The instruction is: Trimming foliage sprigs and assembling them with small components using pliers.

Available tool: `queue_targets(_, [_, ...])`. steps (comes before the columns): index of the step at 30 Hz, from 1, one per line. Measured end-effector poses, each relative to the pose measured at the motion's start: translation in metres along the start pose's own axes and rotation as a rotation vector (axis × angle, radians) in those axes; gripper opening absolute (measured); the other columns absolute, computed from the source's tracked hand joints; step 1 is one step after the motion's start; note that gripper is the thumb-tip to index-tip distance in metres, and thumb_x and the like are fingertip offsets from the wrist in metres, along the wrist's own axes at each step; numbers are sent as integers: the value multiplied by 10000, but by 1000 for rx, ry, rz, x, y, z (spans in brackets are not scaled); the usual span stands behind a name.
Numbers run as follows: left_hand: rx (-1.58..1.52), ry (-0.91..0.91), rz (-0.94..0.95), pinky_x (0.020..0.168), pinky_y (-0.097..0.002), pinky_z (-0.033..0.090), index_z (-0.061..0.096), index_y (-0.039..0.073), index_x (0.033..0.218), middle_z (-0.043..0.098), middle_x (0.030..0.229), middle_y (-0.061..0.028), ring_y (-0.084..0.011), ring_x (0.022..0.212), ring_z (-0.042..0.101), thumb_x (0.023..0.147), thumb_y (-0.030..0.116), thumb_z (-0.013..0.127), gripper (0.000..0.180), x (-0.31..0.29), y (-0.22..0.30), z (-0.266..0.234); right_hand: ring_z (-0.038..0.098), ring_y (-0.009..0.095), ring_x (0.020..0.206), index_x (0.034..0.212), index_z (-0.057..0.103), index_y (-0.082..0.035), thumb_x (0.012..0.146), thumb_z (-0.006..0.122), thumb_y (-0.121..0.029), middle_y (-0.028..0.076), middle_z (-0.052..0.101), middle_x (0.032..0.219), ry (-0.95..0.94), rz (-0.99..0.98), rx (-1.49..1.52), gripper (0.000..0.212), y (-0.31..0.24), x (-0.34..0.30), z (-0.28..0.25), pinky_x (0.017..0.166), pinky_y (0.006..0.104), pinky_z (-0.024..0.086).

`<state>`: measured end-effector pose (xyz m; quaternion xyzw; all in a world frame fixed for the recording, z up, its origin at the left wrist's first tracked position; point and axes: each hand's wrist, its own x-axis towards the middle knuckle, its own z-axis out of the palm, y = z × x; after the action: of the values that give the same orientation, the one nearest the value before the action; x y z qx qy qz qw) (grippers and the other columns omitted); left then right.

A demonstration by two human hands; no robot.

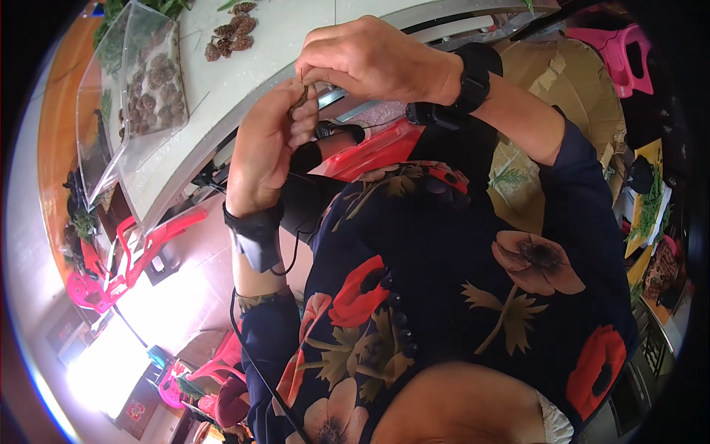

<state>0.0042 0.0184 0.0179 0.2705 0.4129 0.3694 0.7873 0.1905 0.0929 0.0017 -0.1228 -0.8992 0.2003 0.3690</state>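
Note:
My left hand [262, 144] and my right hand [370, 59] meet at the near edge of the white table [281, 33]. Their fingertips pinch together on a small brownish thing [302, 95], with a thin dark tip poking up between them. Most of it is hidden by the fingers, so its kind does not show. Beyond my hands, several brown pine cones [235, 31] lie in a loose cluster on the tabletop. To the left, a clear plastic box [100, 140] stands tilted, with more pine cones [154, 92] showing in or behind it.
Green sprigs [118, 29] lie at the far left. Opened cardboard [592, 89] and a pink plastic stool [617, 55] are on the right. Red chair parts [155, 240] sit below the table's left side. A dark cable [248, 340] runs along my left arm.

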Motion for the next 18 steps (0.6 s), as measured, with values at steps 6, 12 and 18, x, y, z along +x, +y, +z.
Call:
queue_targets(6, [1123,386,601,521,-241,330,529,23,886,445,722,12,-87,579,365,923,149,433,163,12,-18,12,620,239,720,854,643,-32,823,594,-105,90,623,844,-88,398,26,94,-2,-1,1,638,344,487])
queue_targets(12, [417,341,278,529,-239,331,535,18,895,439,723,18,-81,592,366,915,148,423,172,13,-11,17,600,231,718,803,617,1,820,609,-62,123,601,739,-1,457,458,66,0,10,-29,636,317,460])
queue_targets(18, [11,55,133,521,-208,298,514,8,930,407,723,23,-69,595,341,932,174,402,201,4,23,25,609,204,709,875,661,-23,823,622,-59,78,609,913,-27,147,361,74,21,29,-48,636,289,470])
